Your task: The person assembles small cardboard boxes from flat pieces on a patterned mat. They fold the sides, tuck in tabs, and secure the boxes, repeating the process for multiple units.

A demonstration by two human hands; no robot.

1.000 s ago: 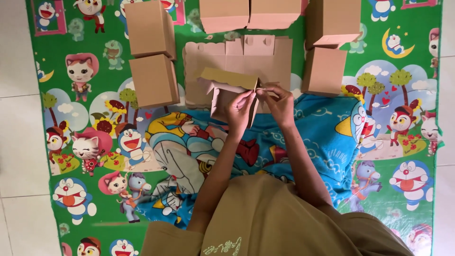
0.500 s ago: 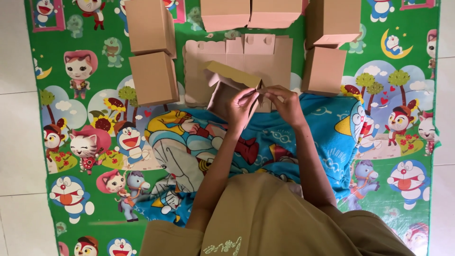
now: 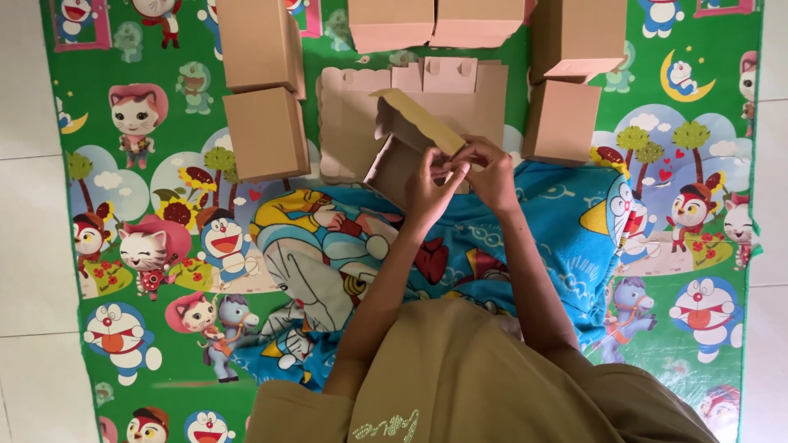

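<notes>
- Half-folded cardboard box [image 3: 400, 156] held up over the blue cloth [image 3: 542, 221], just in front of the flat blanks [image 3: 349, 123] lying on the mat [image 3: 164, 271].
- Lid flap [image 3: 419, 121] of that box raised and tilted, its long edge running down toward the hands.
- Left hand [image 3: 428, 190] closed on the box's near edge, fingers [image 3: 450, 174] curled and pinching the card.
- Right hand [image 3: 491, 171] just beside it, touching the left, fingers bent onto the same edge of the flap; exact grip point hidden by the knuckles, probably a pinch on a tab.
- Both forearms reaching up from the lap, dressed in an olive shirt [image 3: 484, 385].
- Finished boxes standing around: two at the left, one behind the other [image 3: 267, 133] [image 3: 256, 43]; two at the top centre, side by side [image 3: 391, 23] [image 3: 480, 20]; two at the right [image 3: 562, 121] [image 3: 579, 37].
- All of them well apart from the hands, closed, plain brown.
- Stack of flat blanks with scalloped edge and slotted tabs at its far end, lying between the left and right boxes.
- Green cartoon-printed mat spread on a pale tiled floor [image 3: 25, 246].
</notes>
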